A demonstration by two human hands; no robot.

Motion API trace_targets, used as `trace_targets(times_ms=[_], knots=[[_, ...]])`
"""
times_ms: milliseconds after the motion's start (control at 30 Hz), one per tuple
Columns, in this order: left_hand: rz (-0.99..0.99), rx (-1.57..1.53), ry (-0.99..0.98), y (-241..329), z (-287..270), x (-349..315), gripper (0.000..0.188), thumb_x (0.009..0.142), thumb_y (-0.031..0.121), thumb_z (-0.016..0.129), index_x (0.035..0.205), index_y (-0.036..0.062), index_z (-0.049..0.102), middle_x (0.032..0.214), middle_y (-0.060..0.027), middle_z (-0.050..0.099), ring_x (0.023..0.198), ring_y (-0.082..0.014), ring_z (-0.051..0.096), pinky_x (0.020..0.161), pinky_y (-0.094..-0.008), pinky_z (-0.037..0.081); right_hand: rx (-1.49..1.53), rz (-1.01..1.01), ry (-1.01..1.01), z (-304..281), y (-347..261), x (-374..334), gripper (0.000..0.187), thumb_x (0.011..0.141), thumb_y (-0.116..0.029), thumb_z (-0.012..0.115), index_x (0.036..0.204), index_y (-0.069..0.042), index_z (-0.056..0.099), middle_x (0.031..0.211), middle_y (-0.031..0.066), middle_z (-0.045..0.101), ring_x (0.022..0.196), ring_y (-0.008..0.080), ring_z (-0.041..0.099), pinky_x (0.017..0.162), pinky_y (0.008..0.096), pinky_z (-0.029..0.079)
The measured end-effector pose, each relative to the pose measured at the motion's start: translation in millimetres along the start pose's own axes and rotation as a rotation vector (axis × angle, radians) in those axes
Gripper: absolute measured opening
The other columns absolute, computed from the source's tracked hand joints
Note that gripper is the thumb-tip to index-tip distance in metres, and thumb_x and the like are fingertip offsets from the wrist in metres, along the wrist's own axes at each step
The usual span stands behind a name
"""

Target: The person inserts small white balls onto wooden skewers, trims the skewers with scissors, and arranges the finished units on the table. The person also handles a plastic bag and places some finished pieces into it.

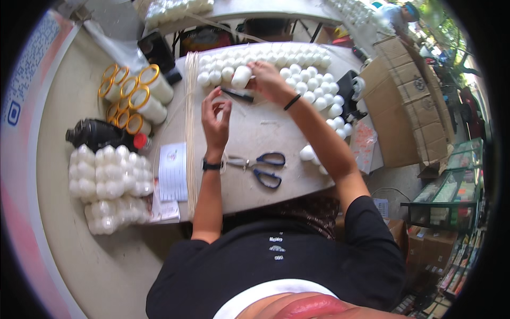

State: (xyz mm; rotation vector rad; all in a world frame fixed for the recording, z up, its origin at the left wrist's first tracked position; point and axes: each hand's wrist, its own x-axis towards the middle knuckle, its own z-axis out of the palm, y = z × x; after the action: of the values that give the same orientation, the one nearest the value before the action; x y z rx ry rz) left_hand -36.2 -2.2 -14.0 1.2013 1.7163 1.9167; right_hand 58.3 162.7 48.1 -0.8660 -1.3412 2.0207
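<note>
White cylinder (241, 77) up toward the far side of the table (303, 178), pinched in the right hand (270, 84), fingers closed in on its right side. Overlaps the rows of white balls (265, 56) from this angle, so can't tell about any contact there. Left hand (216, 119) just to the left and a bit nearer, half curled, thumb and fingertips parted, nothing visible between them. Maybe a bit of thin thread in there, honestly can't tell.

Progress-wise, would call it somewhere mid-job. Probably in the done pile: the wrapped bundles (109, 173) over on the left, clear shiny plastic around clumps of white balls. Sort of halfway, at a guess: those rows along the far edge, lined up neatly but with no wrapping clear enough to make out. Likely left to do: the looser cluster (313, 85) on the right, plus a few strays (307, 153) down by the right forearm, and of course the cylinder in hand, not yet set down.

Scissors (247, 163) lying nearer the body, apart from both hands, so no cutting right now. Black tool (239, 96) lying just below the cylinder, also not in use. Plenty of cream cords (191, 133) left too, stretched down the table's left side.
</note>
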Motion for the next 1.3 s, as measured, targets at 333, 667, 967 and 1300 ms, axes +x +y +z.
trace_targets(times_ms=[333, 667, 967, 1300], knots=[[0.311, 0.107, -0.036, 17, 12, -13, 0.064, 0.087, 0.024, 0.081, 0.144, 0.0115, 0.052, 0.134, -0.0092, 0.057, 0.109, -0.0172, 0.061, 0.086, -0.0321, 0.052, 0.101, 0.171, -0.184, -2, -7, -77, 0.041, 0.109, -0.013, 0.026, 0.139, 0.013, 0.038, 0.136, 0.0276, 0.054, 0.122, 0.0312, 0.062, 0.106, 0.0381, 0.054], [0.255, -0.066, -0.169, 19, 19, -23, 0.044, 0.085, 0.013, 0.083, 0.125, 0.0032, 0.068, 0.121, -0.0098, 0.068, 0.109, -0.0182, 0.064, 0.092, -0.0361, 0.054, 0.398, 0.137, -0.223, -27, 18, -123, 0.038, 0.109, -0.017, 0.044, 0.137, 0.008, 0.044, 0.126, 0.0222, 0.057, 0.111, 0.0281, 0.066, 0.106, 0.0393, 0.054], [0.249, -0.401, -0.161, 32, 42, -43, 0.048, 0.083, 0.001, 0.082, 0.125, 0.0006, 0.059, 0.117, -0.0133, 0.067, 0.112, -0.0223, 0.065, 0.099, -0.0424, 0.053, 0.426, 0.027, -0.277, -48, 28, -164, 0.045, 0.100, -0.022, 0.065, 0.133, 0.006, 0.054, 0.128, 0.0154, 0.062, 0.119, 0.0211, 0.062, 0.112, 0.0359, 0.048], [0.295, -0.364, -0.168, 23, 49, -48, 0.036, 0.081, -0.001, 0.082, 0.113, 0.0018, 0.065, 0.115, -0.0149, 0.068, 0.111, -0.0233, 0.066, 0.097, -0.0389, 0.054, 0.454, -0.070, -0.235, -51, 46, -169, 0.051, 0.097, -0.026, 0.069, 0.135, 0.005, 0.055, 0.130, 0.0133, 0.062, 0.120, 0.0205, 0.062, 0.111, 0.0368, 0.048]])
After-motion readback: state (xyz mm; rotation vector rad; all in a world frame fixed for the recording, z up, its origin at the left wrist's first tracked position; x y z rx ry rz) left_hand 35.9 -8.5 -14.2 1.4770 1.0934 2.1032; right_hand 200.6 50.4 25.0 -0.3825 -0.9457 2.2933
